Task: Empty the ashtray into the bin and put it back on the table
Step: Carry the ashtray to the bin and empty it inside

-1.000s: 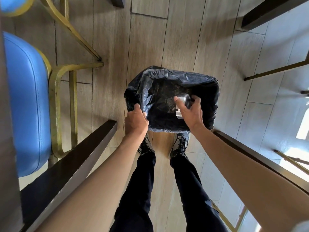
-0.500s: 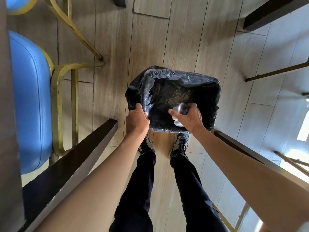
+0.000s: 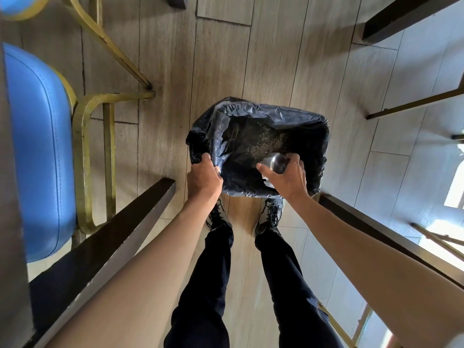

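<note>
A bin lined with a black plastic bag [image 3: 296, 114] stands on the wooden floor just past my feet. Ash and dark specks lie scattered on the bag's inside. My left hand [image 3: 203, 178] grips the bag's near left rim. My right hand [image 3: 287, 178] holds a shiny metal ashtray [image 3: 275, 162] tipped on its side over the bin's near right part. My fingers hide most of the ashtray, and its inside is not visible.
A blue padded chair [image 3: 37, 146] with a gold metal frame stands to the left. Dark table edges run diagonally at lower left [image 3: 113, 234] and lower right [image 3: 376, 234]. More gold chair legs [image 3: 414, 104] cross the floor at right.
My right hand has turned the ashtray slightly and shifted a little toward me over the bin. My left hand has stayed on the bag's rim.
</note>
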Motion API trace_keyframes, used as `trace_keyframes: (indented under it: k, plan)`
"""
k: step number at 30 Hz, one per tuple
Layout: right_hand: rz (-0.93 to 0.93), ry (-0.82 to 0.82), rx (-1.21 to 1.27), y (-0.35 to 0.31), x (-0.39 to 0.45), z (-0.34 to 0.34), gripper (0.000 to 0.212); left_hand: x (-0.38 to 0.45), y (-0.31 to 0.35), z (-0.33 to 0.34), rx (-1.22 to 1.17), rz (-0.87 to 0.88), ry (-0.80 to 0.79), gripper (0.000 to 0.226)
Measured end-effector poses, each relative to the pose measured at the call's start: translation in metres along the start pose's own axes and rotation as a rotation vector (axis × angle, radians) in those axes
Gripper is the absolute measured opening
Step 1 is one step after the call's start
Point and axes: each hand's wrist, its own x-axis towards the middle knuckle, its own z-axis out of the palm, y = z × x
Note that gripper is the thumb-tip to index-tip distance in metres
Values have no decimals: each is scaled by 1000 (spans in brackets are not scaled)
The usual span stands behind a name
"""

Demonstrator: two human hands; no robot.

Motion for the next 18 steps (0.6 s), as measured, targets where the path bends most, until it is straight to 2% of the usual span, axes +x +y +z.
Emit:
trace_keyframes:
  k: [4, 8, 11, 15, 18]
  plan:
    - [-34, 38, 25, -3, 1, 0, 94, 0, 0, 0, 1, 7, 1, 20]
    - [-43, -31, -52, -3, 0, 3, 97, 1, 0, 1, 17, 14, 5, 20]
    - [-70, 46, 2, -4, -1, 3, 98, 2, -1, 2, 10, 20, 6, 19]
    - [-45, 2, -45, 0, -2, 5, 93, 4, -4, 6, 8, 25, 15, 18]
    - [-52, 44, 2, 0, -2, 2, 95, 5, -5, 7, 9, 33, 24, 16]
